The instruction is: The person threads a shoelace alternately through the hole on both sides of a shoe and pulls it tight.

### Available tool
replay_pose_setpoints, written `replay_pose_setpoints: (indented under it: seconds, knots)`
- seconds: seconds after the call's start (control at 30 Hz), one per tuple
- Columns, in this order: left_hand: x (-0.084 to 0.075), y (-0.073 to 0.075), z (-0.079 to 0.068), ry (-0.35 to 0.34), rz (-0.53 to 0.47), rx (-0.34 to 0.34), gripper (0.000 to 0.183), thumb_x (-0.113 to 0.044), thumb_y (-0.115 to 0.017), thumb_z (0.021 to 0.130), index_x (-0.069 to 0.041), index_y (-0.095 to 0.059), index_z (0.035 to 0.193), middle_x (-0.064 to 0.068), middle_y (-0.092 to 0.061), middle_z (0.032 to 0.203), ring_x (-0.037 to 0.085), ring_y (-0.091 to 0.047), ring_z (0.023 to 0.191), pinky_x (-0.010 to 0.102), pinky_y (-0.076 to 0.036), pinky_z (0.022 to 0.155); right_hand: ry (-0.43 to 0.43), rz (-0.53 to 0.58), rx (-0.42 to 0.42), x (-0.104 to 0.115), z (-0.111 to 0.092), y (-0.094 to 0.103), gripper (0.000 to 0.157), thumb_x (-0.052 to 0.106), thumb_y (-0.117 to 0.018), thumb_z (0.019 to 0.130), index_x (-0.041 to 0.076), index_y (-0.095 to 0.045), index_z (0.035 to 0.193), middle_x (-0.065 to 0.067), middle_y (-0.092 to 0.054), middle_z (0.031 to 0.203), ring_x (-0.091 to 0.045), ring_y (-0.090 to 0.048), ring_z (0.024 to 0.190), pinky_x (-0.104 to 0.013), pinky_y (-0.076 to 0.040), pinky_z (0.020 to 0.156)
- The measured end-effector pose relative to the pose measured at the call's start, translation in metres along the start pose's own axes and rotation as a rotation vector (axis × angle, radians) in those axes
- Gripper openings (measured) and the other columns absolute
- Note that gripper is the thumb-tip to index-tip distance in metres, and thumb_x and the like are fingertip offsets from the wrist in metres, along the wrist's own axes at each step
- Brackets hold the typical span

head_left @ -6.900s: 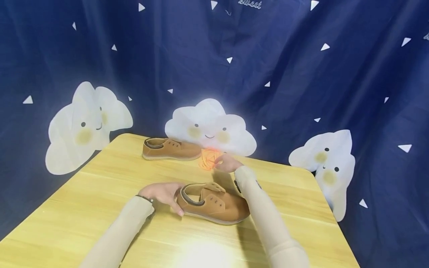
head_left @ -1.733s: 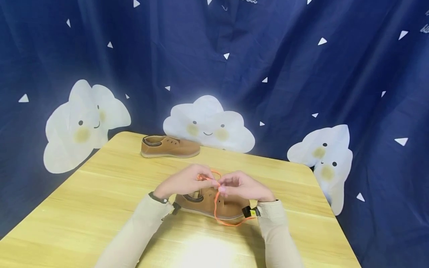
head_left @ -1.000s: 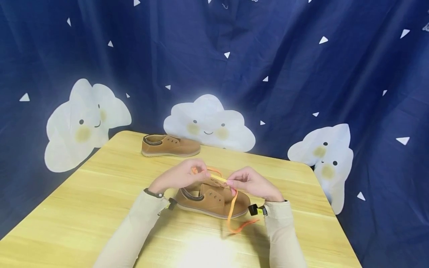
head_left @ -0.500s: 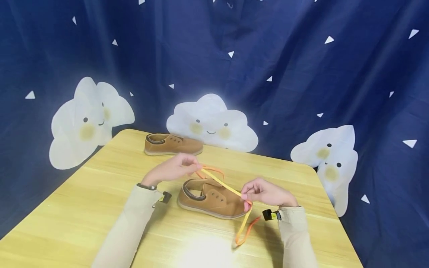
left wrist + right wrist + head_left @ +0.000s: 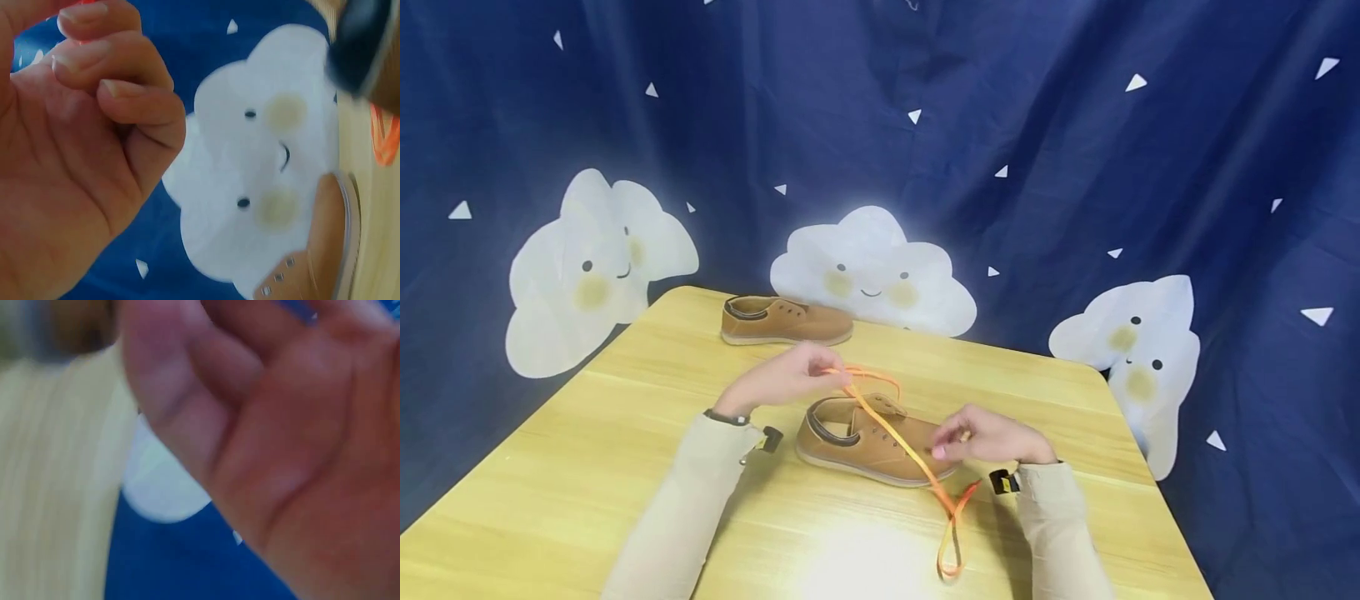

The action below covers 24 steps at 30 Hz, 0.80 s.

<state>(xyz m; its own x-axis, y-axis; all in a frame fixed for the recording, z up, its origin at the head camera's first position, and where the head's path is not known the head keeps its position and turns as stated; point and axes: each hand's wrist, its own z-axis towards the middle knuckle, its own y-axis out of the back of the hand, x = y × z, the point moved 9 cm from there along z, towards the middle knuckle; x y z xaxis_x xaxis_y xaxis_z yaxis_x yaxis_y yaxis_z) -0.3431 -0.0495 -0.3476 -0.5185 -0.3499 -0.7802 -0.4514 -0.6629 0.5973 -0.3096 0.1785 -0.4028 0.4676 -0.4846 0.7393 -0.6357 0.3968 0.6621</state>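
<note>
Looping closest to me, the front end of the orange lace (image 5: 895,435) crosses over itself just before the near shoe's toe; whether that loop touches the wooden table (image 5: 587,475), I can't tell. My beige sleeves (image 5: 673,508) reach in from the bottom edge, with a small black device (image 5: 1002,482) at each wrist.

My right hand (image 5: 988,433) is over the toe, released, its fingers loosely bent around nothing, the lace running past to their left. I can't tell whether the fingertips touch the leather, and the right wrist view is too blurred to settle it.

Under the lace sits the near shoe (image 5: 872,457), brown, upright on its sole, toe pointing right. The lace slants across its side by the eyelets, and the far eyelet flap is raised.

My left hand (image 5: 786,379) is above and behind the heel, pinching the lace between thumb and fingertips. From there another strand bends rightward behind the shoe's opening.

Farther back, by the table's far edge, stands the far shoe (image 5: 786,321), a brown match, also pointing right. Beyond everything hangs a dark blue curtain (image 5: 1060,167) with white triangles and smiling clouds (image 5: 872,283).
</note>
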Motion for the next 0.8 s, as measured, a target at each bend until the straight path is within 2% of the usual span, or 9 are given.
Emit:
replay_pose_setpoints:
  seconds: [0.1,0.17,0.23,0.33,0.47,0.53,0.6,0.7,0.8]
  knots:
    - [-0.015,-0.018,0.004,-0.063,0.035,0.070,0.020,-0.027,-0.065,0.102,-0.013,-0.074,0.091,-0.006,-0.055,0.075,0.007,-0.046,0.066,0.023,-0.042,0.063,0.000,-0.038,-0.136,0.023,0.016,0.008,0.031,0.027,-0.066,0.102,0.005,-0.075,0.120,-0.008,-0.079,0.109,-0.010,-0.070,0.093,-0.027,-0.057,0.081]
    - [-0.023,-0.029,0.005,-0.096,0.052,0.107,0.020,-0.027,-0.065,0.102,-0.011,-0.075,0.095,-0.007,-0.059,0.081,0.007,-0.051,0.073,0.023,-0.048,0.070,0.032,-0.018,-0.191,0.039,0.028,0.010,0.029,0.029,-0.066,0.102,0.009,-0.075,0.120,-0.005,-0.078,0.107,-0.009,-0.068,0.090,-0.028,-0.057,0.077]
    - [-0.029,-0.036,0.006,-0.121,0.074,0.124,0.021,-0.027,-0.065,0.102,-0.010,-0.076,0.098,-0.006,-0.061,0.086,0.008,-0.052,0.080,0.024,-0.050,0.076,0.082,0.020,-0.206,0.053,0.038,0.007,0.025,0.028,-0.067,0.102,0.009,-0.077,0.115,-0.005,-0.077,0.099,-0.007,-0.063,0.081,-0.025,-0.054,0.070]
    - [-0.032,-0.042,0.007,-0.141,0.078,0.141,0.022,-0.026,-0.065,0.102,-0.008,-0.076,0.098,-0.007,-0.061,0.085,0.007,-0.050,0.079,0.022,-0.049,0.075,0.144,0.090,-0.193,0.065,0.045,0.001,0.021,0.023,-0.068,0.101,0.006,-0.079,0.104,-0.008,-0.071,0.082,-0.004,-0.051,0.064,-0.021,-0.045,0.059]
    - [-0.028,-0.041,0.007,-0.120,0.065,0.150,0.022,-0.025,-0.064,0.102,-0.007,-0.074,0.093,-0.005,-0.056,0.076,0.006,-0.046,0.068,0.021,-0.043,0.064,0.112,0.132,-0.175,0.057,0.038,-0.006,0.022,0.020,-0.069,0.100,0.000,-0.078,0.095,0.002,-0.055,0.064,-0.002,-0.035,0.052,-0.019,-0.032,0.051]
    - [-0.024,-0.039,0.007,-0.094,0.067,0.147,0.023,-0.025,-0.064,0.102,-0.007,-0.074,0.093,-0.004,-0.055,0.073,0.005,-0.046,0.065,0.022,-0.042,0.062,0.085,0.141,-0.146,0.049,0.033,-0.011,0.022,0.018,-0.069,0.100,-0.002,-0.077,0.094,0.008,-0.053,0.063,-0.001,-0.033,0.050,-0.018,-0.030,0.050]
    - [-0.021,-0.040,0.008,-0.078,0.084,0.148,0.023,-0.027,-0.065,0.102,-0.008,-0.074,0.094,-0.004,-0.058,0.075,0.005,-0.047,0.066,0.022,-0.044,0.063,0.065,0.147,-0.112,0.042,0.029,-0.016,0.022,0.017,-0.069,0.100,-0.003,-0.076,0.094,0.011,-0.057,0.066,-0.001,-0.034,0.051,-0.018,-0.030,0.051]
    - [-0.021,-0.049,0.010,-0.091,0.097,0.184,0.025,-0.028,-0.062,0.103,-0.008,-0.075,0.098,-0.004,-0.060,0.075,0.003,-0.046,0.064,0.021,-0.043,0.063,0.046,0.170,-0.076,0.036,0.027,-0.023,0.024,0.019,-0.067,0.101,-0.003,-0.076,0.099,0.010,-0.055,0.067,-0.001,-0.034,0.053,-0.017,-0.031,0.053]
    - [-0.026,-0.063,0.014,-0.128,0.104,0.230,0.026,-0.028,-0.060,0.104,-0.007,-0.075,0.100,-0.007,-0.060,0.075,0.001,-0.045,0.063,0.019,-0.042,0.062,0.020,0.221,-0.099,0.035,0.027,-0.026,0.029,0.024,-0.065,0.102,-0.003,-0.075,0.102,0.002,-0.049,0.064,-0.003,-0.036,0.053,-0.019,-0.032,0.052]
